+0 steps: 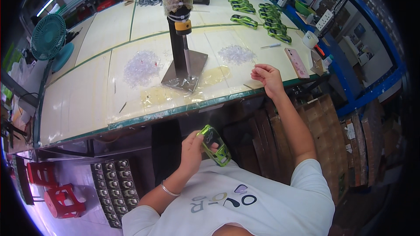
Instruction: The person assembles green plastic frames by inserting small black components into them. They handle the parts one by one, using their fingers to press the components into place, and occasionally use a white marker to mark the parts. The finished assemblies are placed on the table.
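My left hand grips a bright green car-shaped toy shell with a see-through opening, held below the table's front edge and in front of my shirt. Over the table's right front part, my right hand has its fingertips pinched together; anything between them is too small to make out. Just beyond it lies a pile of small clear plastic pieces. A second clear pile is left of an upright bench tool, whose yellow collar and thin shaft point down at a metal base plate.
Several green car shells lie at the table's back right. A pink phone, a thin tool and a white cup are on the right. A teal fan stands left; red stools and a parts tray sit below.
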{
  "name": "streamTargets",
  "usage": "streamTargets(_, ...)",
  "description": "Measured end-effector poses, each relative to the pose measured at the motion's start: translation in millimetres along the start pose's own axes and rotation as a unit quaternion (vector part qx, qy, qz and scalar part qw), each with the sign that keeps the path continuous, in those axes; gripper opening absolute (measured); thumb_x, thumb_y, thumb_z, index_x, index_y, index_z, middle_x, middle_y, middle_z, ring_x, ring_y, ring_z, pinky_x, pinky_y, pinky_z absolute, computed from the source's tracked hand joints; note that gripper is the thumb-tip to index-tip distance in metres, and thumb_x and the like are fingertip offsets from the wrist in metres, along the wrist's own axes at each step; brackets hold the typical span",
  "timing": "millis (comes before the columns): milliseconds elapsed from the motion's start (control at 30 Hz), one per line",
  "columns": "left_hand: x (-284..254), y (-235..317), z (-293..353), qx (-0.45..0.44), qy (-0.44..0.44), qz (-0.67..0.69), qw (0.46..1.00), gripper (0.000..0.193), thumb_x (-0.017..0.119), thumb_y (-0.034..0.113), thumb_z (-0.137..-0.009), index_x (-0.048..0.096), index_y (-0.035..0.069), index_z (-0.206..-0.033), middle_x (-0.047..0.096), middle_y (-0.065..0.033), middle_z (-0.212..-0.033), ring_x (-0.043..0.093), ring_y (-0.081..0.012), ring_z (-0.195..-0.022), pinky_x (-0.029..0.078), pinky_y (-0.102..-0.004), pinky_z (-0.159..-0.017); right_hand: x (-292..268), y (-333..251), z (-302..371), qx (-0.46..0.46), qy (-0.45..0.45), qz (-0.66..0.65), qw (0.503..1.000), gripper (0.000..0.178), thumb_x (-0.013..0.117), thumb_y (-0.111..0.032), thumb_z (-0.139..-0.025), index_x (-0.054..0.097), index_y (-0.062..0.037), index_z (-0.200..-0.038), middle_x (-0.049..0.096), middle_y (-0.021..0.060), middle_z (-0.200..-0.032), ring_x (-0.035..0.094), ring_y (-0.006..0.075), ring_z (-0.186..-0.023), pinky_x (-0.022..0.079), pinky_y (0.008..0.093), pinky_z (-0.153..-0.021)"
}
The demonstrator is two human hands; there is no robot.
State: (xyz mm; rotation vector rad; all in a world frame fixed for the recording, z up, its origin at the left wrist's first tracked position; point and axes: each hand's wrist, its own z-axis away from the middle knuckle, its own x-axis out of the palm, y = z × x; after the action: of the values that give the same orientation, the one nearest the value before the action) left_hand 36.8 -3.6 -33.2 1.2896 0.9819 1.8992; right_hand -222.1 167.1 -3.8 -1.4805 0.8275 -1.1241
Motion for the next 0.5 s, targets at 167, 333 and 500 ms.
streamTargets(167,6.8,24.0,-4.3,0.078,-0.053,-0.053,0.994,0.027,0.036,0.016,-0.088,0.048,-0.006,-0.098,0.058,-0.0119,-0.079,0.060,-0.0162,-0.067,0.051,-0.0270,-0.061,34.4,-9.0,44.1,0.038,-0.076,-0.043,0.995,0.015,0.055,-0.001,-0.078,0.056,0.0069,-0.091,0.060,0.0139,-0.078,0.060,0.0193,-0.069,0.052,0.0287,-0.065)
streamTargets(333,16.3,43.4,0.2,0.146,-0.090,-0.091,0.981,0.023,0.038,0.013,-0.088,0.049,-0.005,-0.099,0.057,-0.0082,-0.082,0.057,-0.0102,-0.071,0.047,-0.0217,-0.064,77.9,-27.7,106.4,0.006,-0.193,-0.030,0.981,0.013,0.054,0.003,-0.076,0.060,0.0051,-0.087,0.060,0.0109,-0.082,0.058,0.0174,-0.076,0.047,0.0267,-0.072)
streamTargets(500,23.3,52.4,4.2,0.204,-0.093,-0.163,0.961,0.022,0.040,0.012,-0.088,0.049,-0.004,-0.099,0.058,-0.0077,-0.081,0.056,-0.0083,-0.071,0.047,-0.0208,-0.062,96.1,-15.9,125.3,-0.037,-0.213,-0.023,0.976,0.015,0.056,0.008,-0.070,0.062,0.0038,-0.083,0.057,0.0124,-0.094,0.054,0.0162,-0.086,0.043,0.0250,-0.077)
